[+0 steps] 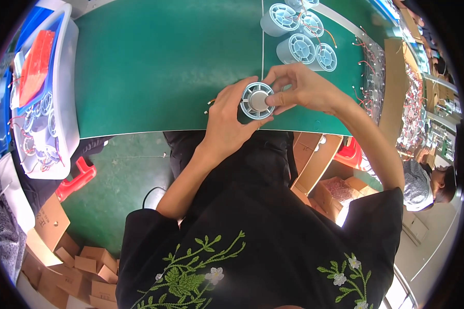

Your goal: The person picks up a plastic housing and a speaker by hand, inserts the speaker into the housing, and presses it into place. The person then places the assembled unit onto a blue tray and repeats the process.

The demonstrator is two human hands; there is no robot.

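Near the front edge of the green table I hold a pale blue round plastic housing (246, 109) with spokes, its face turned up. A silver metal disc (258, 101) sits at its centre. My left hand (227, 118) is closed around the housing's left side, the thumb under its lower rim. My right hand (299, 90) grips the right side, with its thumb on the disc's edge and its fingers bent by the rim. Thin wires with a small connector (210, 105) stick out to the left of my left hand. The housing's underside is hidden.
Several similar pale blue housings (301, 49) with wires stand at the table's far right. A white bin (69, 77) of parts and a red item is at the left. Bagged wired parts (374, 77) lie along the right edge. Cardboard boxes (95, 262) are on the floor.
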